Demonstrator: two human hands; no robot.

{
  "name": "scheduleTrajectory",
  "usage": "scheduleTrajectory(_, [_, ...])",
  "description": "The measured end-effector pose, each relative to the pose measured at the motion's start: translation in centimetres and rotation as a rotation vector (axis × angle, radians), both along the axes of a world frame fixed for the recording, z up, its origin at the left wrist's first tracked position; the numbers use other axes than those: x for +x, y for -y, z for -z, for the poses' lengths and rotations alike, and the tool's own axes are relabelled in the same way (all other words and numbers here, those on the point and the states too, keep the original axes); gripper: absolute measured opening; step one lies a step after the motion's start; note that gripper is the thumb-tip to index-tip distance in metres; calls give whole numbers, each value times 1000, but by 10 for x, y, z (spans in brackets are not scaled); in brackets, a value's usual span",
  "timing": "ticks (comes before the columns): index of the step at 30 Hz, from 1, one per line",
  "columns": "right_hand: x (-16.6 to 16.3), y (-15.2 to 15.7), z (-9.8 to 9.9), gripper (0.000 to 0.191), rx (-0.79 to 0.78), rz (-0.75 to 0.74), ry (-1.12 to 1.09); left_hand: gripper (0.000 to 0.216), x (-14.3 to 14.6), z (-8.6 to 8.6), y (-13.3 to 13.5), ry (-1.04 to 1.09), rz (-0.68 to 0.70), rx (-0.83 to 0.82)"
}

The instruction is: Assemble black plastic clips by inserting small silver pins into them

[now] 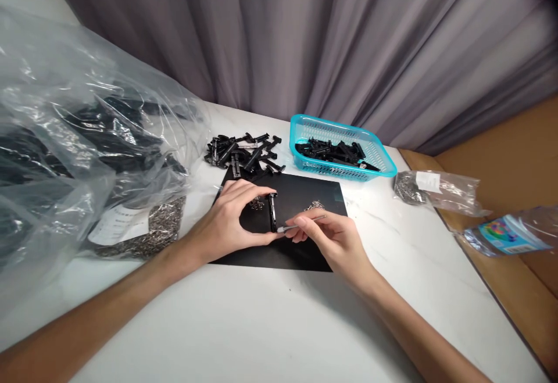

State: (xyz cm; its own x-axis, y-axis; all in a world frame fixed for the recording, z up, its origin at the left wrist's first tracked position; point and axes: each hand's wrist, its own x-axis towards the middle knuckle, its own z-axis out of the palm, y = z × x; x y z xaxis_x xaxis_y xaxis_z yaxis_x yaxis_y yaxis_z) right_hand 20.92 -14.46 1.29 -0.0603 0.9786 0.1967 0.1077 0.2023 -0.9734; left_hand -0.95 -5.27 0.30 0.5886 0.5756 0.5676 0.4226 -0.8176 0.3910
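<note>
Marbled white table point(261, 325): left hand point(226, 214) pinching black plastic part point(272, 211) by its ends, right hand point(333, 235) pinching slim metal tool point(284, 228) at near end.

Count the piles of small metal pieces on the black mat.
2: the left pile beside the left hand, the right pile just beyond the right hand. The hands may hide others.

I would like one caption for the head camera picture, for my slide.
Left hand holding a black part, right hand holding a thin grey tool at its near end.
</note>
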Motion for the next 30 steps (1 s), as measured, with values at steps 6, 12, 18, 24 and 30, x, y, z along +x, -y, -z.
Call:
scheduleTrajectory(6, [0, -1, 5, 23, 11, -28, 31, 53, -1, 1, -1, 17, -14, 52])
scheduleTrajectory(12, [-1, 1, 8, 25, -15, -35, 17, 51, -1, 3, 1, 54, -25, 106])
scheduleTrajectory(18, [-1, 1, 5, 30, -28, -27, 52, 49, 4, 1, 4, 43, -27, 90])
scheduleTrajectory(24, [5, -2, -4, 45, 169, 262, 112, 54, 4, 1, 0, 55, -34, 51])
scheduleTrajectory(30, [-2, -7, 7, 34, 129, 217, 361, 53, 3, 3, -1, 30, -53, 5])
